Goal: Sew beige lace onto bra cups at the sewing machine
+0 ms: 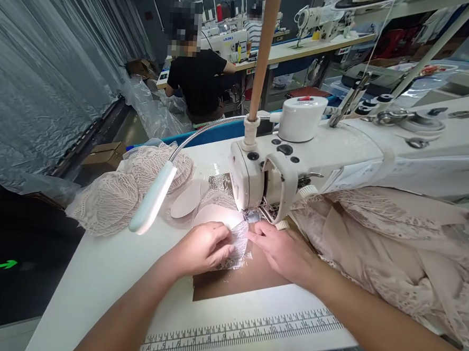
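A pale lace fabric piece [238, 244] lies under the presser foot of a white sewing machine [247, 179]. My left hand [206, 246] is closed on its left side, thumb and curled fingers pressed together on the lace. From the right, my right hand [285, 251] has its fingers bunched at the lace's edge, close by the needle; the exact grip is partly hidden. Beneath the lace is a brown sheet [247, 285]. A smooth beige moulded cup [216, 215] touches the far side of the work, behind my left hand.
Lace cups [108, 202] are piled at the left, beside a lit gooseneck lamp [153, 197]. Beige lace fabric [405, 244] heaps up at the right. A printed ruler scale [241, 332] runs along the table's front. Beyond, a person in black [200, 81] sits at another machine.
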The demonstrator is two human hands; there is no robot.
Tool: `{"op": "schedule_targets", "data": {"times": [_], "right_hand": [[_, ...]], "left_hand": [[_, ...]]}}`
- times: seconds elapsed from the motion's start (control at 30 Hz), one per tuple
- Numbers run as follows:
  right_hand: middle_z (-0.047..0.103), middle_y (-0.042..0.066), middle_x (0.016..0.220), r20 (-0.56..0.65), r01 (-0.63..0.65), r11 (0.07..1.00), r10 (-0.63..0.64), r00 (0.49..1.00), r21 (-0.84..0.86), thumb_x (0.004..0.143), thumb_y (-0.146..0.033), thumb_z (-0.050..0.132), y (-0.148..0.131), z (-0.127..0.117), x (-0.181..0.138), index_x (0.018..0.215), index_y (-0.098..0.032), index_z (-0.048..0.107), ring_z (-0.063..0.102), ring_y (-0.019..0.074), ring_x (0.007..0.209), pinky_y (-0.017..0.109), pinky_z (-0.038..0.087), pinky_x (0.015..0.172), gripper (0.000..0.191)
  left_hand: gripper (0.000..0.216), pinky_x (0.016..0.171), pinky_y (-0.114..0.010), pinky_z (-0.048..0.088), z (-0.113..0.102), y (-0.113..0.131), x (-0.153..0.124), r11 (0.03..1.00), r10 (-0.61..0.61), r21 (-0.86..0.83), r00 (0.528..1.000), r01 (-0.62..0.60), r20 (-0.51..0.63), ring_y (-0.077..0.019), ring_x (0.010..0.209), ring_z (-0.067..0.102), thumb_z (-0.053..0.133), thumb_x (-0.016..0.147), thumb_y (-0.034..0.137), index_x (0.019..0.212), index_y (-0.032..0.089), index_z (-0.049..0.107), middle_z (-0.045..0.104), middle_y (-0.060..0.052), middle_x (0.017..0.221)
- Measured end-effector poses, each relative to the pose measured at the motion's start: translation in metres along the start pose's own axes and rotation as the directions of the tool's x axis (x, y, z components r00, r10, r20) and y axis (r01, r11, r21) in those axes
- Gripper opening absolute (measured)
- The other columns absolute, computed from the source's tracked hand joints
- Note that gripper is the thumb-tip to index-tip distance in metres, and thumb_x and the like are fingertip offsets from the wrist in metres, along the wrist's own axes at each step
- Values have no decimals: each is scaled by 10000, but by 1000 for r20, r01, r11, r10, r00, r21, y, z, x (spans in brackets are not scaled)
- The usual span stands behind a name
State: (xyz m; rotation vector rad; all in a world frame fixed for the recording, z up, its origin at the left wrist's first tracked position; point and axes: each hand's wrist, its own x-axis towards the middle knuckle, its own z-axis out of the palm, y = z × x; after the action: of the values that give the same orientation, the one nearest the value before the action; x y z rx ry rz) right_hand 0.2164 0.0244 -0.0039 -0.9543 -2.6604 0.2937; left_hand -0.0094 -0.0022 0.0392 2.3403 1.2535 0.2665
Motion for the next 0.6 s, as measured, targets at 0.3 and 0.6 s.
{"op": "schedule_targets", "data": {"times": [0.3,0.6], "right_hand": [[495,41,765,-22,-2,998,0,1000,-58,817,-62,402,-4,-1,-2,981,-167,660,329,139,603,274,205,532,323],[496,38,752,-56,-22,997,18,998,-77,828,-61,401,-3,4,-4,1007,-173,665,310,135,585,278,201,538,338]], "left_hand": [[464,922,-441,399,16,-19,11,899,335,284,941,-332,38,-280,1103,481,420,911,356,1313,129,473,505,-124,1349],[516,913,-455,387,29,-23,2,922,304,268,951,-279,-53,-285,1124,464,417,908,415,1362,170,428,491,-116,1367]]}}
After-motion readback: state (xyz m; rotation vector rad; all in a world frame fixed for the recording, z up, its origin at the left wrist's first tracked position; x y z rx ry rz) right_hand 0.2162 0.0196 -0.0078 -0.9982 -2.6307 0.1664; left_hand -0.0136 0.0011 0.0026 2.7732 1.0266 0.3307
